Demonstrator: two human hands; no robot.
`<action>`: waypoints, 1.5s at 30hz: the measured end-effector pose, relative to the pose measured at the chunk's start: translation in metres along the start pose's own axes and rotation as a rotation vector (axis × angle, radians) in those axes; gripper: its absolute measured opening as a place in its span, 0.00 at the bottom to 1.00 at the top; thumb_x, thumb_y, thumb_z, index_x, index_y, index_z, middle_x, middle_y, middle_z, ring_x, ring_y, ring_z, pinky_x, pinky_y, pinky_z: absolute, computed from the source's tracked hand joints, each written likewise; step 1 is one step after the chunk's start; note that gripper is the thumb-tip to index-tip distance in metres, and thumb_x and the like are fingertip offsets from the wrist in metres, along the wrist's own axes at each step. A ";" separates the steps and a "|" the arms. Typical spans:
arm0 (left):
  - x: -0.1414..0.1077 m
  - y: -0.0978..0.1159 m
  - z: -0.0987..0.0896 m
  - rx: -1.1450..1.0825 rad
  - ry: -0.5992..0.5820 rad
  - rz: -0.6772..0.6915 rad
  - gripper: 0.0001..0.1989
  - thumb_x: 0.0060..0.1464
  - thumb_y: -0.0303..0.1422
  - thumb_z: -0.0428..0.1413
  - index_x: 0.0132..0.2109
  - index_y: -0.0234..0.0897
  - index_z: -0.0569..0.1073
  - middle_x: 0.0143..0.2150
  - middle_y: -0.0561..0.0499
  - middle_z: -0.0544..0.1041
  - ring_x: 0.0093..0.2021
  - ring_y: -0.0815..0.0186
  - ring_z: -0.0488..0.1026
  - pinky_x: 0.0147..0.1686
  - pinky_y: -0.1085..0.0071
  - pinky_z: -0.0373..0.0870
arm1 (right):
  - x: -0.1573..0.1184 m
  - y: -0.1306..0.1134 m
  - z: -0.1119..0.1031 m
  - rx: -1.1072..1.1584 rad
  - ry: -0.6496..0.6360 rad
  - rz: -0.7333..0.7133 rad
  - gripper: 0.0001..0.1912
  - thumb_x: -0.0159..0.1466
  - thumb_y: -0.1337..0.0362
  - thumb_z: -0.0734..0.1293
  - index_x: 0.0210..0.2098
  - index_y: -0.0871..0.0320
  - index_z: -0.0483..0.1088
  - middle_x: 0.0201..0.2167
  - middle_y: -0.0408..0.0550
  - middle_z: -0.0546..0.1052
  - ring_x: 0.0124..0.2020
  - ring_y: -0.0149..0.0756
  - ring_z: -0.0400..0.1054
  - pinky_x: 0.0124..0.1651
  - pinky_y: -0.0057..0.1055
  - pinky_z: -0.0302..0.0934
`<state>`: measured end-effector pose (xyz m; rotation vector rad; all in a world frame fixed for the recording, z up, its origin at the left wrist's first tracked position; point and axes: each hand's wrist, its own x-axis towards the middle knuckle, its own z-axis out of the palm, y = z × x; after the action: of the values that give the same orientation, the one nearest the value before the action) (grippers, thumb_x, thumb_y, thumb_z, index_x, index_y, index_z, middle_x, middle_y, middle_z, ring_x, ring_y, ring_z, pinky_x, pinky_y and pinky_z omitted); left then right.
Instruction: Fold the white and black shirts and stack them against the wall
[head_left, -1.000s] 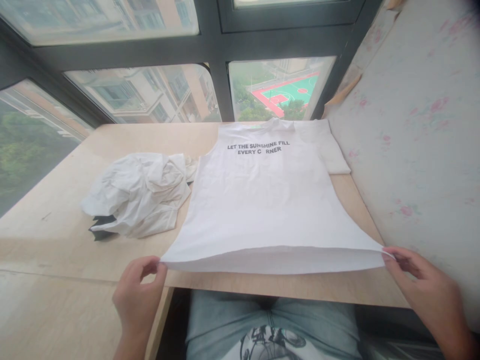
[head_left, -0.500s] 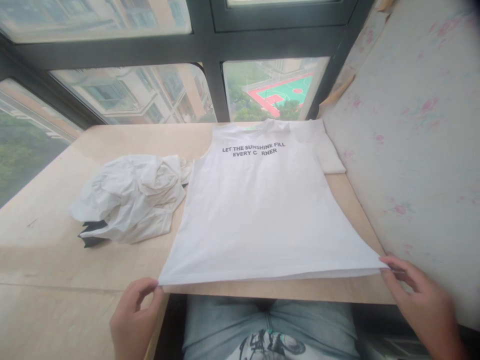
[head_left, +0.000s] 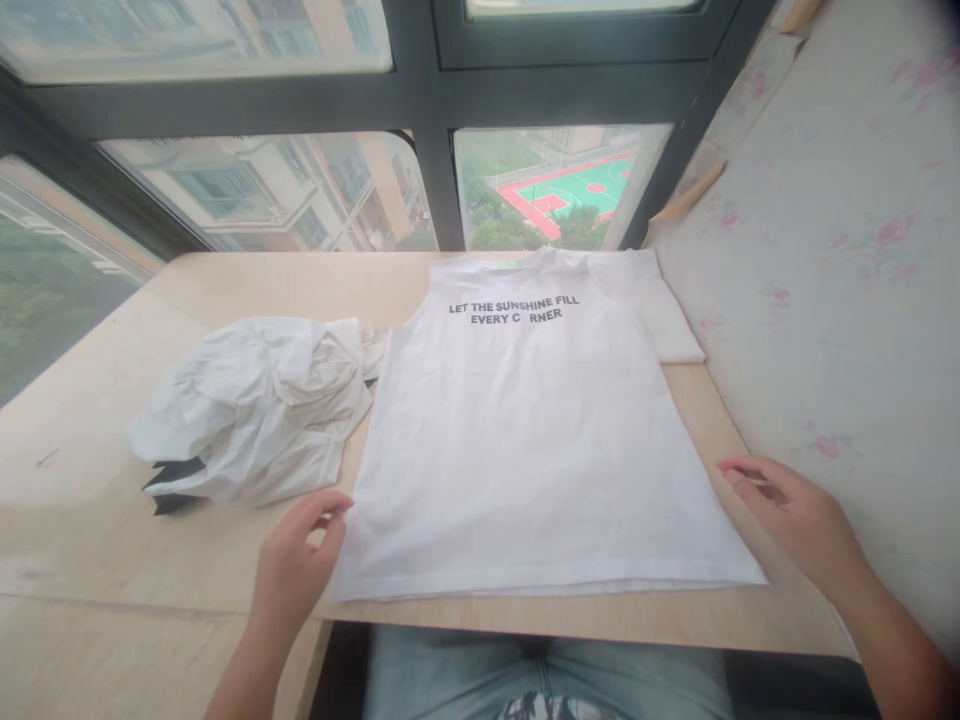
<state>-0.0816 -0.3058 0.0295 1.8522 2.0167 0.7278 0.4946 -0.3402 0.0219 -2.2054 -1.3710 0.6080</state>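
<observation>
A white sleeveless shirt [head_left: 525, 440] with dark lettering lies spread flat on the pale wooden table [head_left: 75, 530], its hem towards me. My left hand [head_left: 304, 555] is at the shirt's lower left edge, thumb and forefinger slightly apart, with nothing seen between them. Just off the lower right edge, my right hand [head_left: 799, 515] hovers with its fingers loosely curled and apart, holding nothing. Under the shirt's upper right side, a folded white cloth [head_left: 671, 310] sticks out.
A crumpled white garment [head_left: 262, 410] with a black part lies to the left of the shirt. Dark window frames [head_left: 420, 100] border the table's far edge. A flowered wall [head_left: 840, 280] rises along the right side.
Both hands have let go of the shirt's hem corners and moved up along its sides, away from me. The hem now lies flatter on the table.
</observation>
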 end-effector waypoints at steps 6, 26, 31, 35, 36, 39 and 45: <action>0.121 0.064 0.073 0.067 -0.081 0.309 0.15 0.61 0.35 0.48 0.49 0.37 0.74 0.54 0.43 0.76 0.54 0.56 0.73 0.55 0.59 0.69 | 0.156 -0.097 0.032 0.114 0.072 -0.220 0.21 0.60 0.47 0.65 0.42 0.56 0.76 0.41 0.49 0.80 0.39 0.40 0.74 0.45 0.37 0.68; 0.171 0.038 0.130 0.469 -0.081 0.518 0.28 0.64 0.42 0.47 0.68 0.38 0.62 0.72 0.39 0.55 0.71 0.44 0.52 0.66 0.43 0.50 | 0.463 -0.249 0.128 -0.270 -0.035 -0.489 0.22 0.63 0.51 0.68 0.41 0.67 0.73 0.43 0.53 0.76 0.48 0.45 0.70 0.55 0.44 0.61; 0.171 0.041 0.127 0.497 -0.085 0.515 0.28 0.65 0.41 0.47 0.68 0.37 0.62 0.72 0.39 0.55 0.71 0.45 0.52 0.65 0.43 0.52 | 0.461 -0.254 0.140 -0.531 0.020 -0.414 0.10 0.63 0.66 0.67 0.43 0.60 0.74 0.44 0.56 0.77 0.45 0.46 0.70 0.48 0.43 0.63; 0.170 0.045 0.125 0.514 -0.094 0.511 0.27 0.65 0.40 0.47 0.68 0.36 0.62 0.72 0.39 0.55 0.71 0.45 0.53 0.65 0.43 0.54 | 0.451 -0.275 0.161 -0.580 0.079 -0.487 0.18 0.61 0.75 0.62 0.49 0.58 0.73 0.51 0.60 0.75 0.53 0.52 0.66 0.52 0.47 0.61; 0.169 0.045 0.125 0.515 -0.093 0.511 0.27 0.64 0.40 0.47 0.68 0.36 0.63 0.72 0.39 0.55 0.71 0.45 0.53 0.65 0.42 0.54 | 0.447 -0.284 0.170 -0.556 0.093 -0.536 0.19 0.62 0.74 0.61 0.51 0.57 0.73 0.52 0.58 0.74 0.55 0.51 0.65 0.54 0.46 0.60; 0.169 0.045 0.125 0.509 -0.095 0.510 0.27 0.64 0.39 0.48 0.68 0.36 0.63 0.72 0.39 0.55 0.71 0.44 0.53 0.65 0.42 0.54 | 0.433 -0.319 0.210 -0.419 0.016 -0.712 0.18 0.64 0.68 0.60 0.52 0.56 0.72 0.52 0.54 0.74 0.55 0.47 0.66 0.56 0.43 0.61; 0.168 0.045 0.124 0.479 -0.098 0.499 0.27 0.64 0.39 0.49 0.68 0.38 0.62 0.72 0.40 0.56 0.71 0.45 0.53 0.66 0.42 0.53 | 0.418 -0.391 0.286 -0.259 -0.189 -0.830 0.25 0.62 0.63 0.64 0.59 0.57 0.67 0.55 0.55 0.73 0.57 0.48 0.64 0.58 0.45 0.60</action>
<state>0.0039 -0.1185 -0.0291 2.6585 1.7846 0.2572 0.2205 0.2361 -0.0207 -1.5312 -2.3577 0.3335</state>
